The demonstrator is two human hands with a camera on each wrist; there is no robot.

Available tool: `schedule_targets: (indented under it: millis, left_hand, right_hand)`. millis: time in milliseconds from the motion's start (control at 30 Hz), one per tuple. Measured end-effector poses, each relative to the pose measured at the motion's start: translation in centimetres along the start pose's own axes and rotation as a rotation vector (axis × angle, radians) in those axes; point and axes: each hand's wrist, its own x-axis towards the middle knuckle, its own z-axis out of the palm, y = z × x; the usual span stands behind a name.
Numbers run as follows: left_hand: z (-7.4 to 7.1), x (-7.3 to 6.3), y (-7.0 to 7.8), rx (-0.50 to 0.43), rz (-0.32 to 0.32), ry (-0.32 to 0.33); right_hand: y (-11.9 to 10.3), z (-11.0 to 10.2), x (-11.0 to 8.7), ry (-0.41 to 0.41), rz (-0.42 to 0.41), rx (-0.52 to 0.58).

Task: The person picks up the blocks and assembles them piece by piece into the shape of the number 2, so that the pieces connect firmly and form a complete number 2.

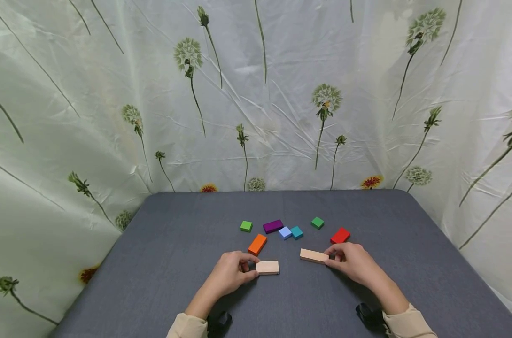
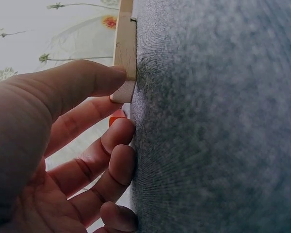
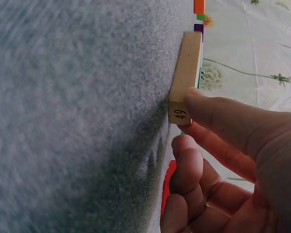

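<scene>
Between thumb and index finger, the left hand pinches the near end of a plain wooden block lying on the dark grey table. Its other fingers curl loosely beside the cloth in the left wrist view. The right hand pinches the right end of a second plain wooden block, which lies slightly slanted. In the right wrist view this block's end face bears the number 49. A gap of table separates the two wooden blocks. An orange block lies just beyond the left hand, a red block just beyond the right.
Farther back on the grey table lie a light green block, a purple block, a light blue block, a teal block and a green block. A flowered curtain hangs behind the table and along its sides.
</scene>
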Motion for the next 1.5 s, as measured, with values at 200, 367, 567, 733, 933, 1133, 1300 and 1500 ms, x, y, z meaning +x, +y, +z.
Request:
schedule_targets:
  millis: [200, 367, 567, 733, 933, 1133, 1300, 1500]
  left_hand:
    - [-0.1, 0.1, 0.0, 0.006, -0.016, -0.006]
    - [-0.1, 0.2, 0.0, 0.008, -0.025, -0.012]
    - [-0.1, 0.0, 0.0, 0.005, -0.027, -0.018]
    - [-0.1, -0.1, 0.2, -0.006, -0.029, -0.026]
    - [0.0, -0.2, 0.3, -0.017, -0.013, -0.029]
    - [0.2, -0.3, 0.4, -0.021, -0.02, -0.047]
    - [0.2, -0.3, 0.6, -0.03, -0.011, -0.064]
    - [0.2, -0.4, 0.9, -0.041, 0.005, -0.074]
  right_hand:
    - [0.0, -0.2, -0.3, -0.032, -0.013, 0.017]
    - [0.0, -0.1, -0.5, -0.064, -0.048, 0.048]
    - [-0.1, -0.1, -0.7, -0.104, -0.097, 0.087]
    - [-0.2, 0.2, -0.9, -0.121, -0.158, 0.1]
    - [-0.6, 0.8, -0.9, -0.132, -0.208, 0.122]
    - [-1.3, 1.4, -0.9, -0.154, -0.172, 0.114]
    - [-1.7, 1.6, -0.9, -0.17, -0.16, 0.119]
    - [-1.8, 1.7, -1.1, -0.169, -0.184, 0.123]
